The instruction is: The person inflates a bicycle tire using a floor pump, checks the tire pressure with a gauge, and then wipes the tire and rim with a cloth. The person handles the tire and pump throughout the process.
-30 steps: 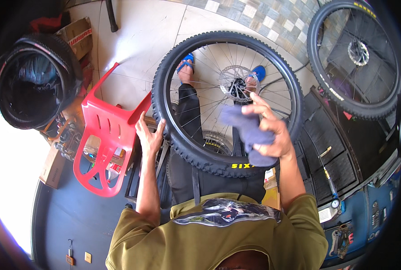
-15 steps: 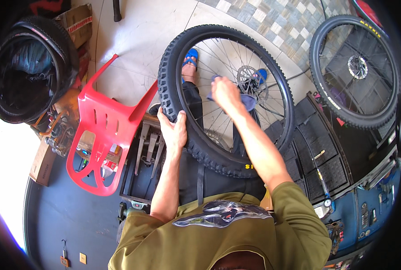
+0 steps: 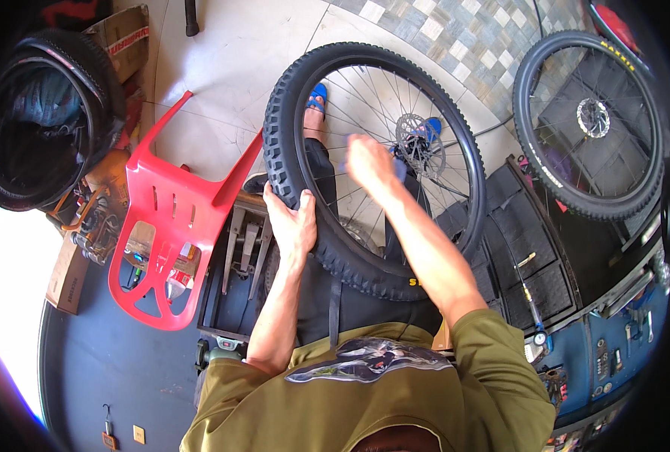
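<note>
A bicycle wheel with a knobby black tyre (image 3: 278,113) is tilted in front of my body, and a silver disc rotor (image 3: 406,129) sits at its hub. My left hand (image 3: 293,224) grips the tyre at its lower left, thumb on the near side. Over the spokes, left of the hub, my right hand (image 3: 370,162) is closed around a blue cloth (image 3: 400,171). Most of the cloth is hidden behind the hand, and motion blurs the fingers slightly.
To the left is a red plastic chair (image 3: 175,169), with several tyres (image 3: 102,90) stacked beyond it. Another bicycle wheel (image 3: 525,128) is at the far right. A hose with a pressure gauge (image 3: 540,339) lies near black matting (image 3: 531,233). Hand tools line a blue panel (image 3: 610,331).
My right hand has moved slightly left and down across the spokes with the cloth. The left hand keeps its hold on the tyre, and the wheel has barely shifted.
</note>
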Tool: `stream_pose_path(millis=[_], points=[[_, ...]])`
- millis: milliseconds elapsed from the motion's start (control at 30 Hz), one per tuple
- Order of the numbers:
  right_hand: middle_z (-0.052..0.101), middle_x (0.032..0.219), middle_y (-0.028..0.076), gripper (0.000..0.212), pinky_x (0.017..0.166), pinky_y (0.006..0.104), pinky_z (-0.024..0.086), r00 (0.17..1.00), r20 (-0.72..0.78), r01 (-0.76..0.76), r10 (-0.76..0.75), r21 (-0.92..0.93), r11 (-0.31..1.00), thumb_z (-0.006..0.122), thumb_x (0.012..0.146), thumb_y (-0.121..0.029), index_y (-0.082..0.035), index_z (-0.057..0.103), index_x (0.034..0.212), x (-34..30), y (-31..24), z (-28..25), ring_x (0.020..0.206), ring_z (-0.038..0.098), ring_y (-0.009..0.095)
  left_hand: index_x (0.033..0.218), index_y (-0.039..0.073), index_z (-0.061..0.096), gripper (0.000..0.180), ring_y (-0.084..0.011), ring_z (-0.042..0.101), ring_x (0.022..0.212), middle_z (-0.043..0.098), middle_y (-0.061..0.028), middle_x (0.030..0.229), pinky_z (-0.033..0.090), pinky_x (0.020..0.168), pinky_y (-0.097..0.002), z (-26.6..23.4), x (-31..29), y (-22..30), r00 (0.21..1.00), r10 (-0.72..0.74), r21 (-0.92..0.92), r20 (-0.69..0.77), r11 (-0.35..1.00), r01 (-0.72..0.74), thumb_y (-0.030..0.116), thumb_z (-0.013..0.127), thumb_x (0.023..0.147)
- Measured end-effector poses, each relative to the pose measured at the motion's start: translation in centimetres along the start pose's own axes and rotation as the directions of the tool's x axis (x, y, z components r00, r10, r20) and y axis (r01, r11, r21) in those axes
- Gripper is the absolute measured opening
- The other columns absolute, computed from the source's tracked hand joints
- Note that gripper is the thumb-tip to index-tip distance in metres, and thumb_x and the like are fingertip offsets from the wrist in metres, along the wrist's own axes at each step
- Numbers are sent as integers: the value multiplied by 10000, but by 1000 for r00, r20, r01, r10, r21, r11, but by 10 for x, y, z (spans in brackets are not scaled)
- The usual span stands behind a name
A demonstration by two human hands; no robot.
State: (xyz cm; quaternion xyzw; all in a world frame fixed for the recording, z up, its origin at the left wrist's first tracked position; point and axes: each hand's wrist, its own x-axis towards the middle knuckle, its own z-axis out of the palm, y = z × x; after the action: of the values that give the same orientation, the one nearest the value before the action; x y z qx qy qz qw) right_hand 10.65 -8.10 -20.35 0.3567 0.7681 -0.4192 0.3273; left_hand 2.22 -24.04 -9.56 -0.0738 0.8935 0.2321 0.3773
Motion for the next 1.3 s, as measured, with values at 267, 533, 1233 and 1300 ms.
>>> stream_pose_path(millis=[267,533,1233,1300], points=[[719,1012,241,202,846,491,598,997,22,-72,72,-24,997,584,981,-133,11,690,1076,-4,28,-16,990,732,405,1553,-152,245,895,-417,477,1398,438,-353,1503,344,1204,-428,-5,0,9,999,-26,-42,30,999,27,236,741,917],[725,1072,293,322,985,499,557,973,219,83,-79,-9,997,619,886,-212,26,755,1055,40,-29,-29,1116,700,427,1543,-153,258,888,-450,510,1358,463,-372,1469,377,1176,-450,-4,1,10,999,17,49,34,999,-19,267,726,917],[727,1019,288,248,944,515,554,1000,0,-8,8,43,999,699,850,-176,18,754,995,77,10,-18,1025,716,432,1541,-178,232,919,-466,446,1415,408,-385,1506,341,1209,-458,-5,5,8,998,43,95,45,994,-47,244,736,899],[724,997,288,262,935,516,555,998,-24,67,-63,213,975,676,856,-185,16,755,1005,98,-29,-20,1033,709,445,1538,-178,236,912,-469,462,1399,421,-384,1496,351,1201,-458,-8,6,13,997,59,96,54,993,-64,242,735,899]])
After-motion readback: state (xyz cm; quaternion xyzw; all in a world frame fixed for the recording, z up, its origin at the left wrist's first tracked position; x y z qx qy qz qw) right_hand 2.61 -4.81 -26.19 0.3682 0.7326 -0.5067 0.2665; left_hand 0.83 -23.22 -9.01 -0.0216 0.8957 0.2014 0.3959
